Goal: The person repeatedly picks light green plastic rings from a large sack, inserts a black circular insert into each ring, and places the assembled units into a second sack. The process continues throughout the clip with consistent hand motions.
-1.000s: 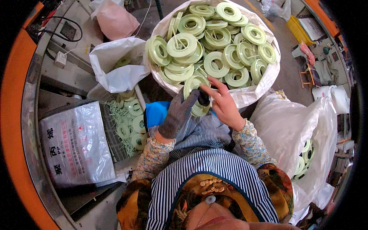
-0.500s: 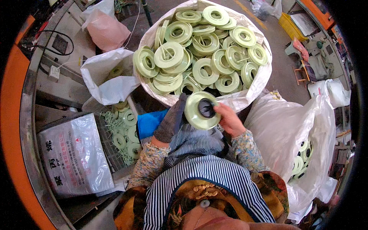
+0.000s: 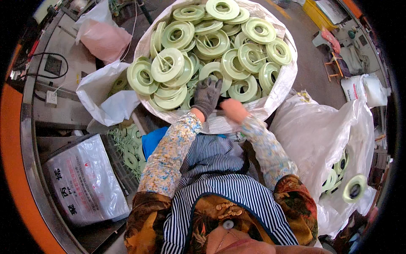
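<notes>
My left hand (image 3: 207,96), in a dark grey glove, reaches over the near side of a large white woven sack (image 3: 146,55) heaped with pale green plastic flanged rings. Its fingers are stretched out and slightly apart at the near edge of one ring (image 3: 223,71). Beside it on the right, my bare right hand (image 3: 234,110) is over the sack's near rim, close to a dark spot inside. Motion smears its fingers, so any grip is hidden. Far from both hands, a pale green ring with a dark centre (image 3: 354,188) shows at the white plastic bag (image 3: 313,127) on the right.
More rings with dark centres are inside the right bag. At left, a tray (image 3: 122,163) holds green rings and thin green sticks, beside a printed silver-white sack (image 3: 91,182). Behind it stands an open white bag (image 3: 103,93). A yellow crate (image 3: 318,17) sits at far right.
The ring with the dark centre has left my hands, and one now shows at the right bag. Both hands have moved forward to the big sack. The whole view has shifted slightly.
</notes>
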The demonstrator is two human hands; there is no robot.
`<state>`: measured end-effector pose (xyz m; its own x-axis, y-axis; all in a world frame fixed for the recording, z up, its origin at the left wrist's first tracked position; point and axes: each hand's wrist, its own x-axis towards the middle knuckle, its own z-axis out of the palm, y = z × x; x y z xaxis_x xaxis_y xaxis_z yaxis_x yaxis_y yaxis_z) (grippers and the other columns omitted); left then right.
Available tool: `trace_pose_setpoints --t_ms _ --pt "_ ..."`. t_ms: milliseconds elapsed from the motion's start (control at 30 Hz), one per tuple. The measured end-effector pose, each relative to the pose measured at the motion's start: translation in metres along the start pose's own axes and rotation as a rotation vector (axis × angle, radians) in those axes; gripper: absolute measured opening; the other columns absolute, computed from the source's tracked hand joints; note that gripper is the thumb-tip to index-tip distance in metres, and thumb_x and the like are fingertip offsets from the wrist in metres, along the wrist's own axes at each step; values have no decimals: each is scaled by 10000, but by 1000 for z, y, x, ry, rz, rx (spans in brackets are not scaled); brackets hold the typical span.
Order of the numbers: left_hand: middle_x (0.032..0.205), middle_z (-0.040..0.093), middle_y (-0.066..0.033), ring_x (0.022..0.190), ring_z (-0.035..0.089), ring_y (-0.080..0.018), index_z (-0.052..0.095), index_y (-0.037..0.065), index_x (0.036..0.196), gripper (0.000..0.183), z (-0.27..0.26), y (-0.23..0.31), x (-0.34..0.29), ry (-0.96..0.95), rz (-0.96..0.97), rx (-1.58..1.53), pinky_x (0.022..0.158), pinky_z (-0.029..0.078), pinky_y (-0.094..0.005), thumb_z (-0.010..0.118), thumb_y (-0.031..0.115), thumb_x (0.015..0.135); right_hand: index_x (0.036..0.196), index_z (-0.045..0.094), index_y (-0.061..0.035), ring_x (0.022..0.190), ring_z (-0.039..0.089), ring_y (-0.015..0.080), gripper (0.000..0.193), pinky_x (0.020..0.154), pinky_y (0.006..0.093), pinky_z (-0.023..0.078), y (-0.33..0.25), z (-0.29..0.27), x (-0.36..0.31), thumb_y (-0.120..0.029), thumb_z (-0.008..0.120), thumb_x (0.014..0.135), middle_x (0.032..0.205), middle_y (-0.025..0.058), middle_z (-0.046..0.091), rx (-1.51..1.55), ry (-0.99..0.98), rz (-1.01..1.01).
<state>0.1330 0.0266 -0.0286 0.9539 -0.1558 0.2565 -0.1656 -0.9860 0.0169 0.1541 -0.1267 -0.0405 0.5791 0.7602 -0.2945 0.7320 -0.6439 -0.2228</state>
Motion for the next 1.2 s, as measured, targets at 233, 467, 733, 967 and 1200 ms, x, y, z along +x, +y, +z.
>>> trace_pose_setpoints --t_ms 233,467,733,967,1200 --pt "1072 601 -143 1059 520 -330 532 92 1292 512 -26 -10 -1 91 39 -164 976 392 -470 639 264 821 940 742 -89 840 687 361 234 695 479 559 30 81 73 -187 548 852 943 177 704 -23 -273 44" --pt "1350 517 -217 1191 541 -318 423 5 1398 478 -70 -24 -45 346 -457 -1215 1030 398 -353 508 247 996 910 753 -90 840 703 344 218 663 455 574 34 88 66 -164 555 856 981 174 710 -164 -263 62" --pt "1194 609 -145 1077 625 -258 471 -2 1303 374 -75 -29 -134 434 -422 -1467 919 532 -365 571 108 960 976 573 -100 779 670 283 123 631 373 545 -53 -66 -36 -125 584 856 928 88 590 -147 659 242" --pt "1202 599 -128 1088 609 -207 462 -6 1307 395 -120 0 -131 217 -406 -1794 941 519 -345 588 109 951 1087 597 -152 711 610 330 216 590 411 501 -96 -97 -57 -120 607 874 839 103 555 317 770 -128" --pt "1203 589 -108 1095 576 -158 447 -13 1344 453 -147 12 -138 349 -352 -1453 919 490 -302 600 143 948 1313 501 -180 832 622 353 533 685 417 522 -122 -116 -91 -197 694 816 1051 134 534 348 598 -208"
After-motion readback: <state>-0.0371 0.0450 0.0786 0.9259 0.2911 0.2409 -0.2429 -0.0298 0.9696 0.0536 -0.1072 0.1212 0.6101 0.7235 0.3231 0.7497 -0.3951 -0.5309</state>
